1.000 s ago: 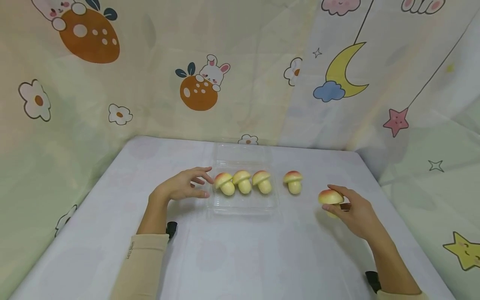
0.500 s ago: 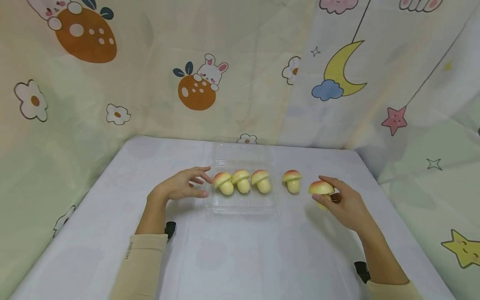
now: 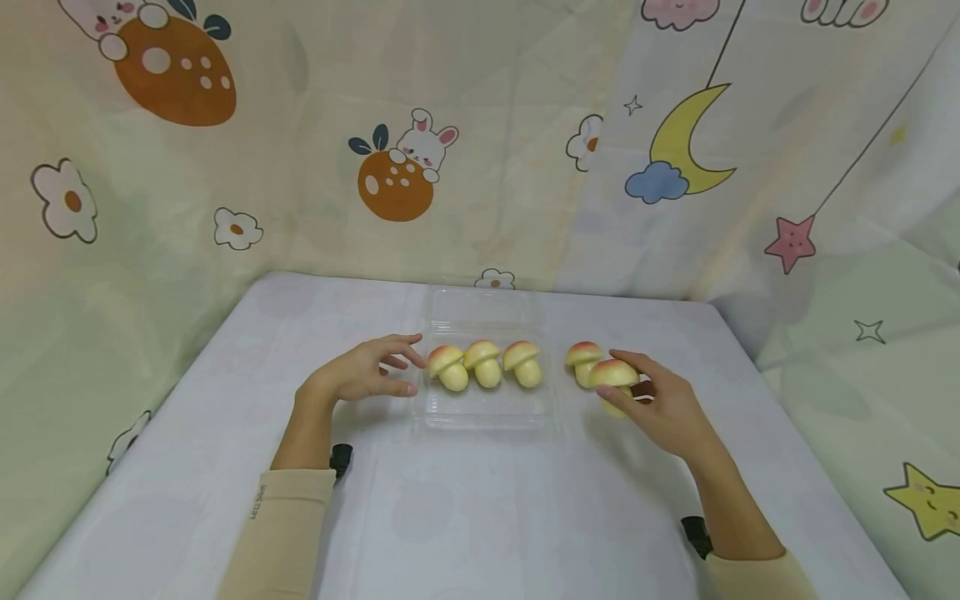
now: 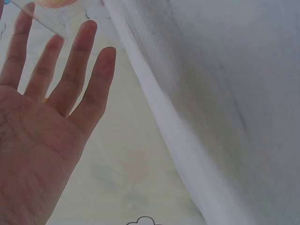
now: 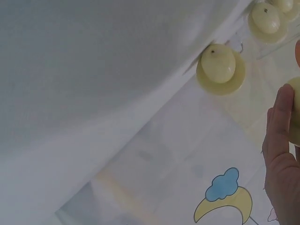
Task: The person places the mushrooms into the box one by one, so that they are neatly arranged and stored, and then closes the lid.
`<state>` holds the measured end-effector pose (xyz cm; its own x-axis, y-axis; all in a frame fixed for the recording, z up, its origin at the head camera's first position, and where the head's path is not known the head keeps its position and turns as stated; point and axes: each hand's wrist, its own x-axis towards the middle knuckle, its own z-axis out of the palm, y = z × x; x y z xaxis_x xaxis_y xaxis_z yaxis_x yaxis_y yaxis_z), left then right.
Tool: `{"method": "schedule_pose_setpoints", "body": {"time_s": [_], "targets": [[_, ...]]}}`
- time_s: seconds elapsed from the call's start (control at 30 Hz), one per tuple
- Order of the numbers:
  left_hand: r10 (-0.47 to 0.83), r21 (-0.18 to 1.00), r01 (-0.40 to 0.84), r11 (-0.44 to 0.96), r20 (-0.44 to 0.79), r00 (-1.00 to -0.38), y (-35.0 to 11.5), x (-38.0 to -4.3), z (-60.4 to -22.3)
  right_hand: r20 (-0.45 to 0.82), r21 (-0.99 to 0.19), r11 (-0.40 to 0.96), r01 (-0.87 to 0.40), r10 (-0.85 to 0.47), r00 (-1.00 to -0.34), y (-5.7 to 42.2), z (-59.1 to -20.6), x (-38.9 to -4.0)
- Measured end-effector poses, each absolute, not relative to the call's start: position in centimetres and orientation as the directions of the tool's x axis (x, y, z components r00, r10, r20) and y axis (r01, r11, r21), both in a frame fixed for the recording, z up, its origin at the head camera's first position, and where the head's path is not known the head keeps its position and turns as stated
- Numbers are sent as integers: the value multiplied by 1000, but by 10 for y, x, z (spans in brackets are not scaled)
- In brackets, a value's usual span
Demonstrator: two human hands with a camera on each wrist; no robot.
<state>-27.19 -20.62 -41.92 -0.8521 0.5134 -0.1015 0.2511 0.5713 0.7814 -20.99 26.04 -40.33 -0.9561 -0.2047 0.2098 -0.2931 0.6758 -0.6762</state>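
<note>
Three yellow toy mushrooms with reddish caps, a left one, a middle one and a right one, lie side by side in a clear plastic box. My left hand has its fingers extended, fingertips right at the box's left edge; its open palm shows in the left wrist view. My right hand grips another toy mushroom between thumb and fingers, its stem partly hidden. In the head view this mushroom overlaps a loose toy mushroom on the table, right of the box.
The box's transparent lid lies folded back at the rear. A white cloth covers the table. Behind it hangs a patterned curtain that also closes off both sides.
My right hand has carried its toy mushroom leftward, from the right part of the table to beside the loose one. The left hand and the mushrooms in the box have stayed put.
</note>
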Motion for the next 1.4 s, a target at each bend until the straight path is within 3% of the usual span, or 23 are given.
{"method": "schedule_pose_setpoints", "body": {"time_s": [0.6,1.4], "targets": [[509,778,253,575,-98,-855,-206,-270,-417,251,-728,574,-376,-287,-925,231,-400,-223],[506,776,249,580,-103,-856,-206,-270,-417,224,-786,493,-373,-334,-915,194,-400,-233]]}}
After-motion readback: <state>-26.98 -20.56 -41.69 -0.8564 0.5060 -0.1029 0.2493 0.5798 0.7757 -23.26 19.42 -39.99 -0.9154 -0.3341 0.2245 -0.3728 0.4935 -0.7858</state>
